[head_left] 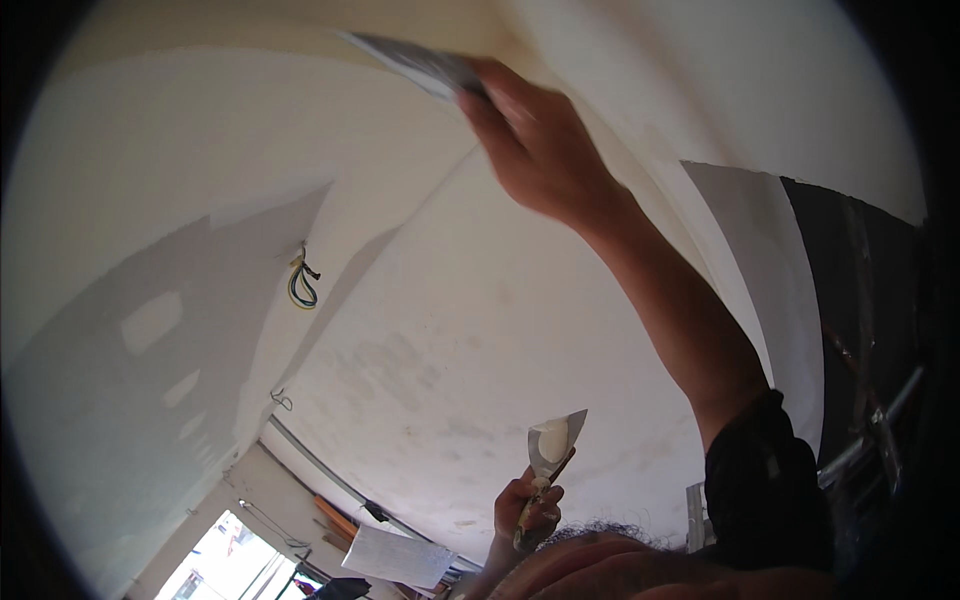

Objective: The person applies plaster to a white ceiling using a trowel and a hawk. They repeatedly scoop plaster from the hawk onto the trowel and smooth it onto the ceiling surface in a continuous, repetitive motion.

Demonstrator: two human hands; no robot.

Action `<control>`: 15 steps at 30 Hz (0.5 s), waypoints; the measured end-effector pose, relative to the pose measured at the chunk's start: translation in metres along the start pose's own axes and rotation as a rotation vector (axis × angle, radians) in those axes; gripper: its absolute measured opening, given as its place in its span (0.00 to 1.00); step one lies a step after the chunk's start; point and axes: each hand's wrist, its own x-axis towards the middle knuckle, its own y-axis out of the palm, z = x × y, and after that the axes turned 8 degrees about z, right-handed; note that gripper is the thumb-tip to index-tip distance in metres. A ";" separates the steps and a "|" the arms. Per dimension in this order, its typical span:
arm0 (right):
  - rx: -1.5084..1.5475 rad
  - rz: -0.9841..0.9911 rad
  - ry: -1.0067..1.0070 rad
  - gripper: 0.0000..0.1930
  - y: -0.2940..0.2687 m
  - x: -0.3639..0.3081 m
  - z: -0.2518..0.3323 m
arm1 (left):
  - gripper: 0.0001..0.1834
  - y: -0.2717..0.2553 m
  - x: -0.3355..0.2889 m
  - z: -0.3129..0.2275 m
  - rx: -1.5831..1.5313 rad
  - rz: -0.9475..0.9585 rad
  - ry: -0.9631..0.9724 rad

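Observation:
My right arm, in a black sleeve, stretches up, and my right hand [545,140] is closed round a wide putty knife [415,65]. Its thin metal blade lies close to the pale plastered surface [250,75] overhead; motion blur hides whether it touches. Lower down, my left hand [528,508] grips the handle of a second putty knife [572,428], held blade up. A lump of cream-coloured filler [552,440] sits on that blade.
Loose wires [303,285] hang from the grey, patched surface at left. A bright window opening [230,560] and a white sheet [398,556] show at lower left. At right are a dark opening [860,290] and metal poles [845,462].

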 end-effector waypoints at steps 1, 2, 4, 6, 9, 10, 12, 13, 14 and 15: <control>-0.007 0.011 0.000 0.13 0.014 0.027 0.002 | 0.41 -0.004 -0.003 0.000 -0.003 0.024 -0.002; -0.037 0.015 0.004 0.13 0.016 0.048 0.001 | 0.40 -0.008 -0.001 0.001 -0.007 0.049 -0.028; -0.081 0.032 -0.025 0.14 0.025 0.075 -0.016 | 0.40 -0.020 -0.001 -0.001 0.000 0.107 -0.079; -0.075 0.042 -0.041 0.16 0.035 0.086 -0.018 | 0.40 -0.028 -0.007 -0.003 0.032 0.156 -0.082; -0.072 0.055 -0.025 0.18 0.034 0.094 -0.016 | 0.39 -0.020 -0.003 0.003 0.077 0.088 -0.024; -0.096 0.074 -0.016 0.18 0.031 0.097 -0.015 | 0.40 -0.011 -0.004 0.006 0.081 -0.003 0.007; -0.097 0.074 -0.001 0.19 0.034 0.098 -0.008 | 0.40 -0.016 -0.008 0.006 0.074 0.007 0.009; -0.086 0.092 0.024 0.19 0.037 0.098 -0.005 | 0.40 -0.019 -0.008 0.006 0.071 0.017 0.012; -0.117 0.071 -0.004 0.19 0.043 0.100 -0.009 | 0.40 -0.017 -0.007 0.005 0.037 0.022 -0.005; -0.149 0.050 -0.033 0.19 0.048 0.100 -0.013 | 0.40 -0.012 -0.005 0.005 0.003 0.026 -0.023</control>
